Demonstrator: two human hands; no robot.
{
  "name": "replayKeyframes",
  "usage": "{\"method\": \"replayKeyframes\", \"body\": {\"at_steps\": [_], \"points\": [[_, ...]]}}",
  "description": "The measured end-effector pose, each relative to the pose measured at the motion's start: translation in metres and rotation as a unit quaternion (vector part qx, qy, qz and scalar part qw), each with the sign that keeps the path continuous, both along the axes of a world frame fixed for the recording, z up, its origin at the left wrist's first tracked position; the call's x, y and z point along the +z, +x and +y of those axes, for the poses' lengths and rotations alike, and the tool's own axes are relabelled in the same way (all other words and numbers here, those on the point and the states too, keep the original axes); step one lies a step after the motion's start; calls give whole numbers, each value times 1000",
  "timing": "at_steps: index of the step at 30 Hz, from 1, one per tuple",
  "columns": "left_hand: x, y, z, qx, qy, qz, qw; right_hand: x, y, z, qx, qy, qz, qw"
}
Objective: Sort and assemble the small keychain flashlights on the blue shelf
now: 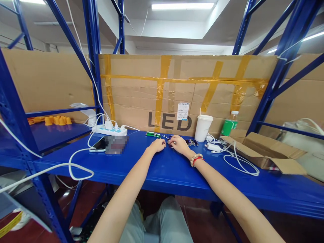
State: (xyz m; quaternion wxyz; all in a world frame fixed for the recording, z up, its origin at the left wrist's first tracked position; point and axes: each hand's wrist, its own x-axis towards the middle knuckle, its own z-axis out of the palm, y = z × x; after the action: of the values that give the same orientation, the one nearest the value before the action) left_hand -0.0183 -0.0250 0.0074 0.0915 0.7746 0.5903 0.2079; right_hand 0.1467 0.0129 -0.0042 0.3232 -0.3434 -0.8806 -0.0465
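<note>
My left hand (158, 145) rests on the blue tabletop (162, 168) with its fingers curled in, and nothing shows in them. Close to its right, my right hand (179, 143) bends down, its fingertips pinched around a small dark, shiny piece too small to name. A beaded bracelet with a red cord (196, 159) circles the right wrist. Several small dark and metallic pieces (191, 142) lie just beyond and to the right of that hand. Behind my left hand lies a flat green strip (153, 134). The right hand partly covers the small pieces.
At the left, a white power strip (111, 130) with plugs stands behind a phone (99, 144). A white paper cup (203, 128), a green-labelled bottle (230, 124), white cables (239, 162) and an open cardboard box (265, 152) occupy the right. Cardboard (136, 94) walls the back.
</note>
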Motion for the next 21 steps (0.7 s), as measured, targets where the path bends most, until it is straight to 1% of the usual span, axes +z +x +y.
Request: {"method": "replayKeyframes", "body": {"at_steps": [14,21], "points": [[-2,-2,3,-6,17,7,1000,3,-1,-3,-9,-2,-11,1000],[-3,-3,4,-7,22,5,1000,5,0,-7,-2,-12,-12,1000]]}}
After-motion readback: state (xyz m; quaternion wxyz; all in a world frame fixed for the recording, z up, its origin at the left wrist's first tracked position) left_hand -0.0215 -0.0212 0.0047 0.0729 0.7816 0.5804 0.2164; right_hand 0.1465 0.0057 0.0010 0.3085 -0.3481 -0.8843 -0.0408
